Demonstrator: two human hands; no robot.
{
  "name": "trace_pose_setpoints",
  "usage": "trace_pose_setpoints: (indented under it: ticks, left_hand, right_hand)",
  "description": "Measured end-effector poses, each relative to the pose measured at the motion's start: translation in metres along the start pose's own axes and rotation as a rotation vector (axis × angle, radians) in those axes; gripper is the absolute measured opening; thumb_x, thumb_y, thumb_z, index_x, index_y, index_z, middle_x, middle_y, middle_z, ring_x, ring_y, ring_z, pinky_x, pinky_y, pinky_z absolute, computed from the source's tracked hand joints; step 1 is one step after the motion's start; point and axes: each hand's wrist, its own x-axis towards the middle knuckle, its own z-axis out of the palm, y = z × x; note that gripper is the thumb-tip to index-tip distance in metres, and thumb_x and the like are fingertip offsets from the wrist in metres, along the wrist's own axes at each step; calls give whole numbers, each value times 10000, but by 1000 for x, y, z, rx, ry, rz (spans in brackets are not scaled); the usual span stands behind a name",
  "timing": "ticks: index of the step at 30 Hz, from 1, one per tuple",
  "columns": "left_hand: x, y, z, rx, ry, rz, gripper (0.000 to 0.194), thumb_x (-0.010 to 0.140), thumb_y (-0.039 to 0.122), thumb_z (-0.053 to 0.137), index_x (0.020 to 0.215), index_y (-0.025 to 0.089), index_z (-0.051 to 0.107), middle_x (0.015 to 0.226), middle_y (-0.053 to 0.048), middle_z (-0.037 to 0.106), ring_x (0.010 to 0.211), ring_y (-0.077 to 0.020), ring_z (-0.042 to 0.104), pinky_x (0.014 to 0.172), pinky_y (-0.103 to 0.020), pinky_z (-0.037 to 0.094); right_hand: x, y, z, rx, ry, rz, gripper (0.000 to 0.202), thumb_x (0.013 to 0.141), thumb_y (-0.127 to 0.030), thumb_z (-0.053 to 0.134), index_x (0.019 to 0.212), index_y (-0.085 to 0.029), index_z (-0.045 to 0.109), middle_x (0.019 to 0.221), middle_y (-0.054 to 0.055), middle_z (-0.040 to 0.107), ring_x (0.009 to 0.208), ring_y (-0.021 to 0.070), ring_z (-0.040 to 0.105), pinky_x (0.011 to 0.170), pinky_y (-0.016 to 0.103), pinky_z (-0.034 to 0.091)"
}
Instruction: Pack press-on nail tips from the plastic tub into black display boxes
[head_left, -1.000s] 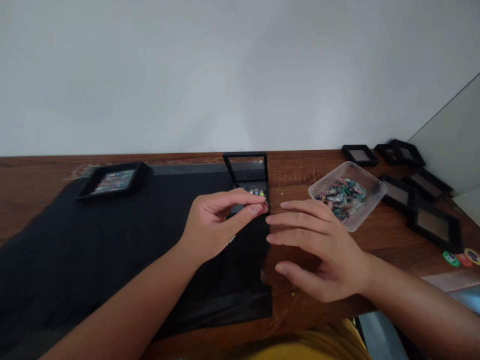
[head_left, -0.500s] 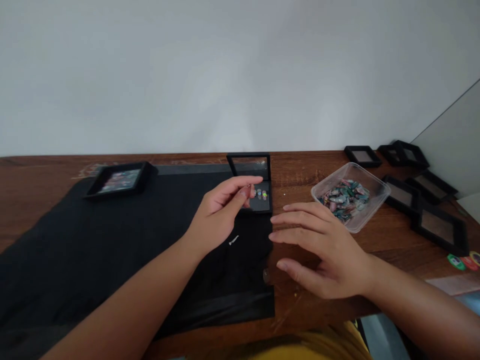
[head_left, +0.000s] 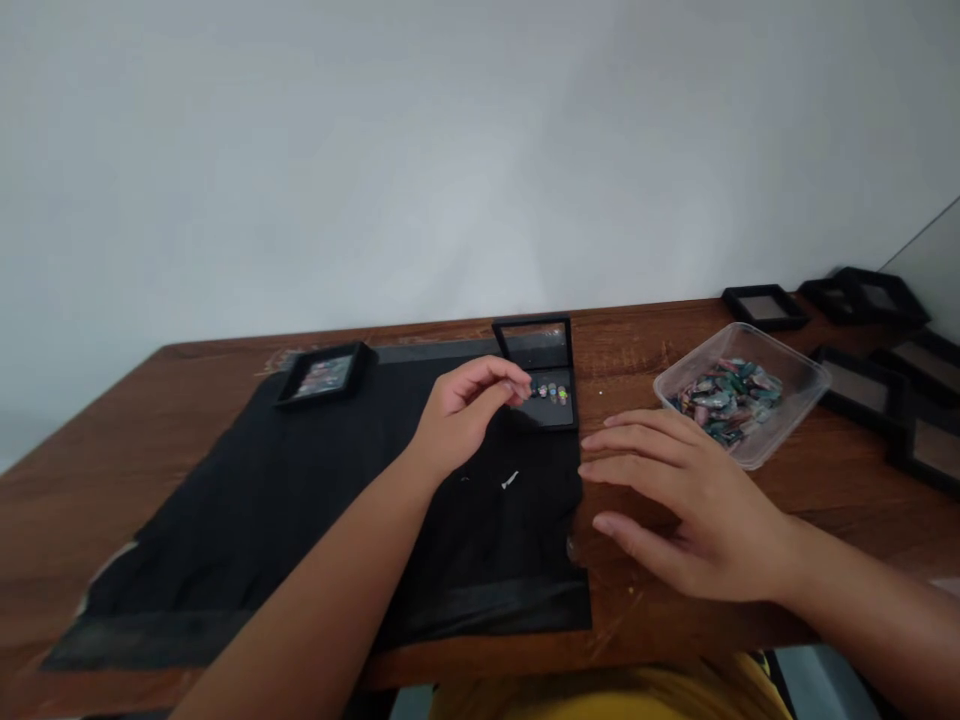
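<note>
Left hand (head_left: pixel 466 415) pinched closed over open black case (head_left: pixel 553 416), at black cloth (head_left: pixel 300 520)'s far right corner.
Pinch contents: cannot tell. Right hand (head_left: pixel 697 505) loosely spread, empty, near plastic tub (head_left: pixel 791 422).

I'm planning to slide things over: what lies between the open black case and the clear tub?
Between case and tub, the head view shows wooden tabletop and a tiny pale speck; the right hand is just nearer the camera.

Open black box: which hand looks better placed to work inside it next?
Left, probably: the left hand has its fingertips by the small colourful pieces in the box, while the right hand is spread open outside.
</note>
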Motion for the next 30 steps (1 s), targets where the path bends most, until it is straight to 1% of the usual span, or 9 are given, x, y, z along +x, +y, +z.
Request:
trace_pose_setpoints:
  ticks: [2, 5, 7, 10, 13, 16, 20, 23, 30]
  left_hand:
    - [1, -2, -6, 78, -21, 32, 115, 821, 246, 630, 792, 191, 727, 721, -13, 730, 697, -160, 682, 696, -286, 566]
    - [2, -5, -13, 218, -111, 91, 142, 830, 232, 605, 784, 200, 735, 722, -3, 739, 693, -159, 692, 715, -290, 560]
    - [2, -6, -15, 273, -158, 132, 157, 822, 223, 589, 749, 202, 726, 717, -3, 737, 680, -160, 691, 707, -294, 557]
    - [4, -10, -17, 300, -161, 186, 158, 818, 225, 596, 727, 203, 722, 770, -22, 759, 728, -179, 715, 732, -310, 572]
    - [5, -15, -17, 333, -155, 226, 164, 849, 257, 623, 764, 210, 755, 855, -50, 781, 837, -201, 736, 812, -341, 581]
    - [6, -18, -17, 385, -177, 248, 161, 855, 289, 653, 787, 229, 786, 898, -60, 777, 881, -207, 722, 862, -364, 568]
    - [6, -20, -18, 356, -242, 198, 158, 859, 312, 664, 810, 242, 797, 905, -57, 767, 849, -193, 710, 810, -336, 560]
    - [6, -20, -19, 334, -261, 151, 167, 859, 326, 655, 809, 237, 787, 890, -54, 770, 828, -191, 711, 755, -318, 547]
    - [7, -22, -24, 444, -276, 36, 208, 843, 387, 634, 820, 230, 768, 879, -48, 782, 798, -197, 707, 703, -299, 547]
  right_hand:
    - [0, 0, 0, 4, -5, 1, 247, 965, -263, 636, 1191, -177, 684, 1263, 92, 723, 1208, 265, 626, 1022, 465, 515]
    - [1, 0, 0, 5, -14, 0, 245, 966, -263, 634, 1187, -170, 687, 1256, 94, 724, 1202, 264, 627, 1017, 463, 514]
    - [1, 0, 0, 4, -21, 0, 248, 967, -265, 632, 1188, -166, 687, 1257, 97, 722, 1200, 266, 626, 1012, 465, 514]
    - [1, 0, 1, 7, -28, 3, 253, 971, -267, 626, 1194, -163, 685, 1265, 101, 718, 1204, 269, 621, 1014, 468, 511]
    - [1, 0, 1, 4, -30, 4, 258, 974, -268, 622, 1201, -160, 683, 1275, 102, 713, 1217, 274, 613, 1024, 474, 505]
    - [1, 0, 0, -6, -30, 7, 255, 974, -267, 620, 1196, -161, 686, 1279, 104, 712, 1219, 283, 610, 1023, 482, 505]
    - [1, 0, -1, -9, -28, 4, 254, 970, -261, 619, 1196, -166, 685, 1276, 104, 714, 1221, 278, 609, 1023, 475, 509]
    - [1, -1, -1, 3, -21, -6, 251, 967, -255, 623, 1192, -163, 685, 1273, 103, 714, 1226, 270, 607, 1037, 469, 506]
    - [1, 0, -2, -20, -13, 0, 247, 975, -261, 610, 1193, -174, 687, 1278, 100, 715, 1232, 272, 610, 1046, 479, 502]
